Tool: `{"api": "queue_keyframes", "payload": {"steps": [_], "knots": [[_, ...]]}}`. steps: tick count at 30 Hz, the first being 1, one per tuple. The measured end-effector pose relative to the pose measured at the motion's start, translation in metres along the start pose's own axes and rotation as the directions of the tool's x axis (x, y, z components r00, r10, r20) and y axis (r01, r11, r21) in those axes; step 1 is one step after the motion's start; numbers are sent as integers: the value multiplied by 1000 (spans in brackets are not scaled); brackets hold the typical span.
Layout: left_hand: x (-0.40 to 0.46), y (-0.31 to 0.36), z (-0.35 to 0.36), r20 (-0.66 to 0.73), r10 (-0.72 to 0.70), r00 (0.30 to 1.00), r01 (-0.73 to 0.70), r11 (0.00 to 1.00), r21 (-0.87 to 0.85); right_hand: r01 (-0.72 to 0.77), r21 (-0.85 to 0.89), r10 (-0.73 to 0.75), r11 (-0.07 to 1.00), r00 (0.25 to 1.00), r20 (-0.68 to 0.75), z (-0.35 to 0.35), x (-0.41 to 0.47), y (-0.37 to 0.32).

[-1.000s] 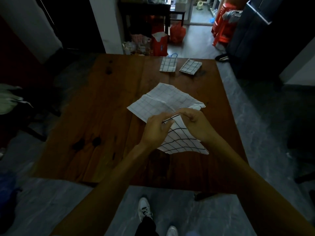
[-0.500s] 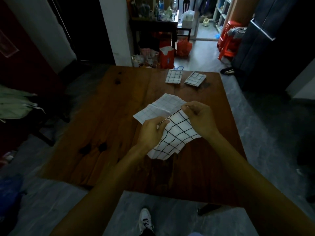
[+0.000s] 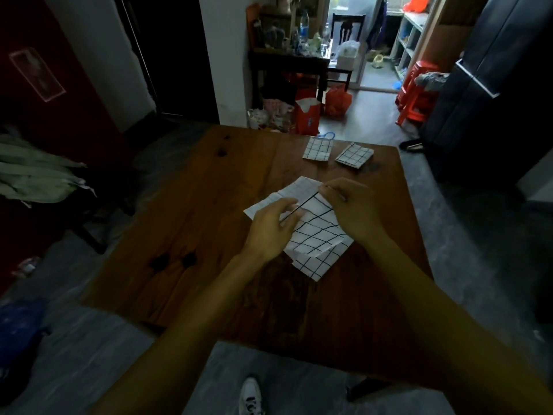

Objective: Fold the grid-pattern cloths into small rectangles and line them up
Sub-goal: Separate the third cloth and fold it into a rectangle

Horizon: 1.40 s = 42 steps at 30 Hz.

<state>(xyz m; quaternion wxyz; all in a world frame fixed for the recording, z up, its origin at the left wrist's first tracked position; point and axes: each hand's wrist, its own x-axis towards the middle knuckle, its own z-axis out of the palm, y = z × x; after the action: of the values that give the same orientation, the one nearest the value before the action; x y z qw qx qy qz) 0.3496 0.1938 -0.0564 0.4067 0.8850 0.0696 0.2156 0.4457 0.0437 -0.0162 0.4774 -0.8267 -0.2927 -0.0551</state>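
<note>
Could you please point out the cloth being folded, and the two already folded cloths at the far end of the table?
cloth being folded (image 3: 314,235), head view, on its gridded top layer.
left folded cloth (image 3: 317,148), head view, on its middle.
right folded cloth (image 3: 354,155), head view, on its middle.

A dim, underexposed room: daylight enters only through the doorway (image 3: 347,40) beyond the bench (image 3: 209,205), whose top carries a faint sheen. Wide-angle distortion bends the frame's edges; the forearms nearest the camera are soft and murky.

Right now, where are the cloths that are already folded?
In the head view, the two folded cloths lie side by side at the table's far edge, right of centre.
</note>
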Motion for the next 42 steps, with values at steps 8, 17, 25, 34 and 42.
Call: {"api": "queue_keyframes", "payload": {"steps": [8,17,25,34,42], "knots": [[7,15,-5,-102,107,989,-117,989,-95,29,17,-30,999,998,63,-3,-8,-8],[3,39,-11,-114,125,986,-148,963,-226,13,-19,-11,1000,994,107,-1,-20,-10],[-7,21,-34,-213,-101,972,12,924,-382,-137,224,137,965,991,16,-17,-40,4],[-39,24,-40,-235,-195,952,60,875,-480,-194,383,263,903,955,-137,-9,-67,-12],[-61,30,-42,-245,-256,935,86,835,-544,-201,443,277,873,954,-113,-11,-78,-22]]}}
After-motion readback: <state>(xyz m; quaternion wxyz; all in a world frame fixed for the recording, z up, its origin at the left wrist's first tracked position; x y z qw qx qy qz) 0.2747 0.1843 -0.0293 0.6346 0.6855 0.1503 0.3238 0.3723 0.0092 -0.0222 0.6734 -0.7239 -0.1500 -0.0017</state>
